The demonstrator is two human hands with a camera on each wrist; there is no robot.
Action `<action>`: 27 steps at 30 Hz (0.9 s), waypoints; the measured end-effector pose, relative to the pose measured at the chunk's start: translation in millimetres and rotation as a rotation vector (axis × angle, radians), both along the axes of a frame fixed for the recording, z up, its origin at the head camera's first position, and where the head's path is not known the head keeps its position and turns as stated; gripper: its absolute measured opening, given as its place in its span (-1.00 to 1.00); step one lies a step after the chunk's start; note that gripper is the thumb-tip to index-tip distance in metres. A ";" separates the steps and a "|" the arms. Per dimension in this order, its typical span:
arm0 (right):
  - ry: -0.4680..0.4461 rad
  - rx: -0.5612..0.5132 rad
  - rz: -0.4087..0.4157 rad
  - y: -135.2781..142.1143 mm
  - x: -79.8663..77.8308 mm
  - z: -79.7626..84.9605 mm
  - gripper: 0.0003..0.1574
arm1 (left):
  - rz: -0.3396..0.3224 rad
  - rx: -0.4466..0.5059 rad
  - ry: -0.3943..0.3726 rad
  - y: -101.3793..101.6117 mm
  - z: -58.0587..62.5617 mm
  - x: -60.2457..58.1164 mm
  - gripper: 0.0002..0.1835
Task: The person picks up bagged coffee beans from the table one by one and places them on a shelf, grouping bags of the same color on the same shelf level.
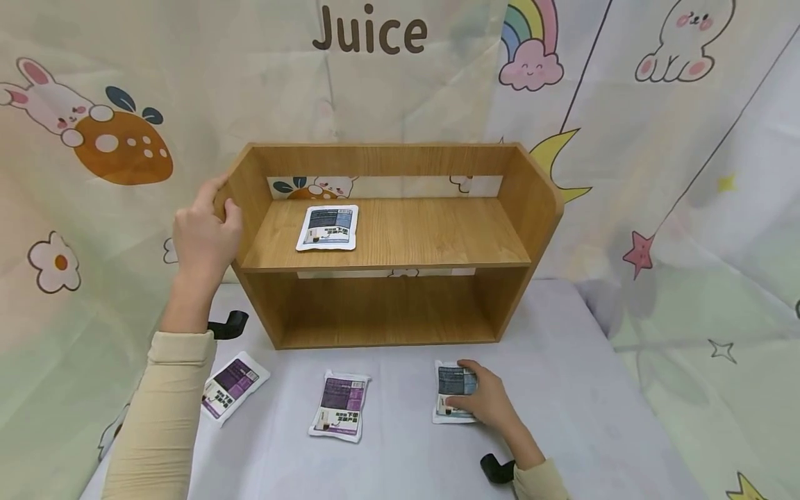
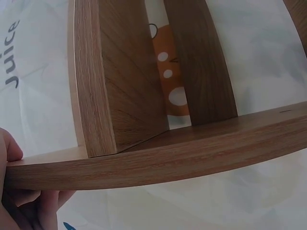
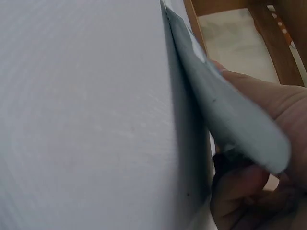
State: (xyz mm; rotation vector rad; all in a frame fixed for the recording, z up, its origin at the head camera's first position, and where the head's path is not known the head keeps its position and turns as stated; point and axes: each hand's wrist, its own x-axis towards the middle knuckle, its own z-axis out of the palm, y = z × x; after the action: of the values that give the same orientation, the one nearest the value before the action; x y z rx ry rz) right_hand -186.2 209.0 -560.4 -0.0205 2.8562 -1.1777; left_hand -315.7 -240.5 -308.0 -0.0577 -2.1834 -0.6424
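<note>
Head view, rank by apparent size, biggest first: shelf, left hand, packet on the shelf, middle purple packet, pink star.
1. Shelf
2. Left hand
3. Packet on the shelf and middle purple packet: too alike to rank
4. Pink star

This looks like a small staged corner screened by hanging cloth; whether in a home, studio or shop cannot be told. Creased printed fabric (image 1: 400, 104) fills the top and both sides of the head view, with the word "Juice" (image 1: 369, 36) at top centre, a rabbit (image 1: 56, 105) at upper left and a rainbow (image 1: 532, 26) at upper right. A white-covered table (image 1: 406, 465) at bottom centre bears a wooden shelf unit (image 1: 431, 232).
</note>
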 end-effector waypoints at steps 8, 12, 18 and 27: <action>0.028 -0.118 -0.010 -3.0 -0.6 2.7 -0.06 | 0.006 0.000 -0.003 -0.2 1.6 1.4 -0.54; 0.046 -0.137 -0.013 -3.4 -1.5 11.9 -0.08 | 0.008 0.001 -0.010 0.9 0.9 1.7 -0.54; 0.082 -0.145 -0.014 -5.0 -5.2 40.7 -0.09 | 0.012 0.006 0.000 1.1 1.2 3.0 -0.55; 0.162 -0.181 0.020 -5.4 -8.0 91.8 -0.13 | 0.016 -0.003 0.001 -0.4 0.4 0.2 -0.57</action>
State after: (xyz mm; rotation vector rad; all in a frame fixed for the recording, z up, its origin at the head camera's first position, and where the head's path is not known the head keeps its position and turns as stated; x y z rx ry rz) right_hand -194.2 203.6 -468.6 -0.1581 2.8639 -1.4914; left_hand -315.5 -240.8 -307.6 -0.0417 -2.1812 -0.6303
